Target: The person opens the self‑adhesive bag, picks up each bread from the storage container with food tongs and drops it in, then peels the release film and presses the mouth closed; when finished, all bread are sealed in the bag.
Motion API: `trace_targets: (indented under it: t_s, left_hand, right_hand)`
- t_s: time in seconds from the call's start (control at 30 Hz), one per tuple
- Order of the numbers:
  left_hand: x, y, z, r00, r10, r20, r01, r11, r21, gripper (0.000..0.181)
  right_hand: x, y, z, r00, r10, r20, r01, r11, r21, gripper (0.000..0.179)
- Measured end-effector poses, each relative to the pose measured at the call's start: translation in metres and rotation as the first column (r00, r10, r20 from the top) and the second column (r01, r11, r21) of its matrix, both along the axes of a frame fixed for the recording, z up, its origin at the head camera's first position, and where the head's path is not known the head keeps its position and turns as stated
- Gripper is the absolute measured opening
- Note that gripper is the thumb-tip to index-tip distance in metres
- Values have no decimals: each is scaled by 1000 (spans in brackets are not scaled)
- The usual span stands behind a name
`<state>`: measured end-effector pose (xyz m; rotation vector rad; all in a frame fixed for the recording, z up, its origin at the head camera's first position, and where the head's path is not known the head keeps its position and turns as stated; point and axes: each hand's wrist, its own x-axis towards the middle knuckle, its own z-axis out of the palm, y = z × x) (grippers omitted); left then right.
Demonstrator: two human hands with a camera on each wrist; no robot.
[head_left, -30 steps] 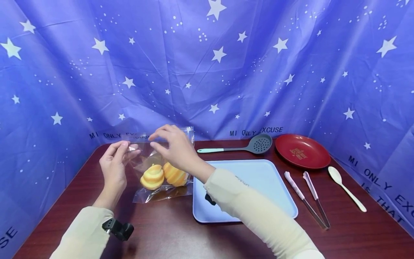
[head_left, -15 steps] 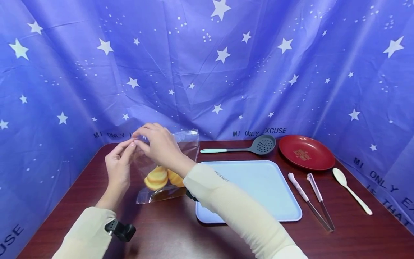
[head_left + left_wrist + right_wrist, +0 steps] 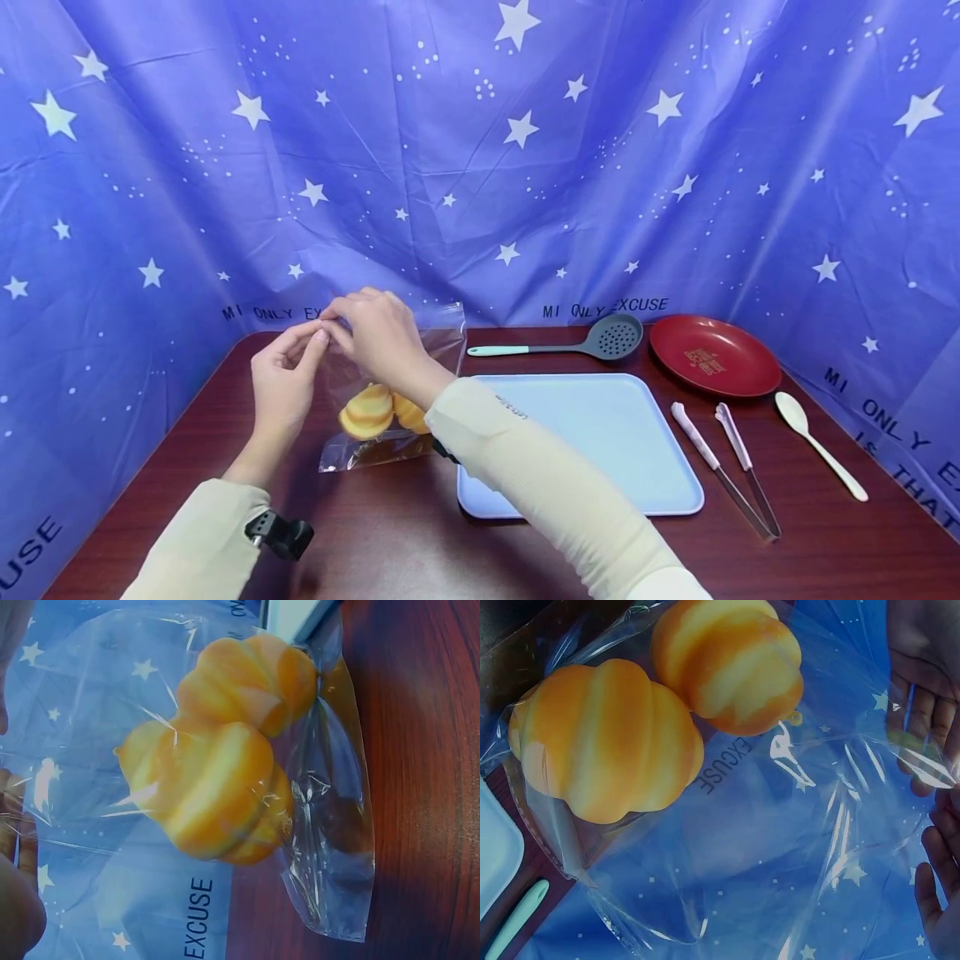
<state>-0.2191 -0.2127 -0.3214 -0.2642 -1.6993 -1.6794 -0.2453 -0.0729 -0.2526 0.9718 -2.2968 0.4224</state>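
A clear plastic zip bag [image 3: 448, 337] hangs above the table at the left, its bottom edge near the tabletop. Inside are two yellow-orange, ridged bread-shaped pieces, one bun [image 3: 366, 411] at left and another bun [image 3: 607, 742] beside it, partly hidden by the right forearm in the head view. My left hand [image 3: 283, 383] pinches the bag's upper left corner between thumb and fingers. Right against it, my right hand [image 3: 381, 335] pinches the bag's top edge, fingertips meeting the left ones. The exact grip on the film is hard to make out.
A pale blue tray [image 3: 600, 450] lies right of the bag, partly under the right sleeve. Behind it is a slotted skimmer [image 3: 611, 337]. Farther right are a red plate [image 3: 716, 354], tongs [image 3: 723, 475] and a white spoon [image 3: 817, 446]. A starry curtain [image 3: 480, 167] encloses the table.
My right hand has moved left along the bag's top edge until its fingertips meet the left hand's at the corner. The left hand stays at that corner; the view has shifted slightly.
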Motion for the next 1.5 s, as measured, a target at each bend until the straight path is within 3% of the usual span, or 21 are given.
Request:
trace_targets:
  t_s: [0.17, 0.3, 0.43, 0.53, 0.73, 0.87, 0.97, 1.07, 1.2, 1.5]
  left_hand:
    - [-1, 1, 0, 997, 74, 5, -73, 991, -113, 18]
    - [0, 3, 0, 996, 88, 9, -86, 987, -135, 18]
    - [0, 4, 0, 997, 81, 5, -79, 987, -140, 17]
    - [-1, 5, 0, 999, 52, 5, -51, 993, -106, 17]
    - [-3, 10, 2, 999, -31, 7, 31, 999, 10, 19]
    - [-5, 13, 3, 997, -74, -12, 74, 996, 57, 19]
    - [-4, 13, 2, 991, -126, -43, 129, 987, 95, 19]
    - [-4, 11, 1, 986, -151, -65, 159, 978, 132, 19]
    - [-4, 5, -1, 988, -135, -71, 146, 972, 184, 18]
    - [-4, 1, -3, 987, -133, -87, 152, 946, 288, 16]
  right_hand:
    - [-1, 1, -4, 995, -30, -99, 29, 999, -15, 11]
    - [-1, 2, -5, 994, -52, -96, 52, 999, -5, 10]
    - [-2, 1, -5, 998, -67, 6, 67, 998, -12, 12]
    - [-3, 1, -5, 989, -46, 140, 62, 992, -107, 12]
    - [-4, 2, -4, 918, 63, 392, 97, 922, -375, 13]
    - [-5, 2, -2, 871, 138, 471, 126, 865, -486, 12]
    - [-8, 5, -1, 855, 162, 492, 160, 821, -549, 12]
    - [-12, 10, 0, 858, 158, 489, 194, 782, -593, 12]
    - [-18, 22, 1, 871, 149, 468, 213, 744, -634, 12]
    - [-27, 50, 4, 901, 119, 417, 221, 702, -677, 12]
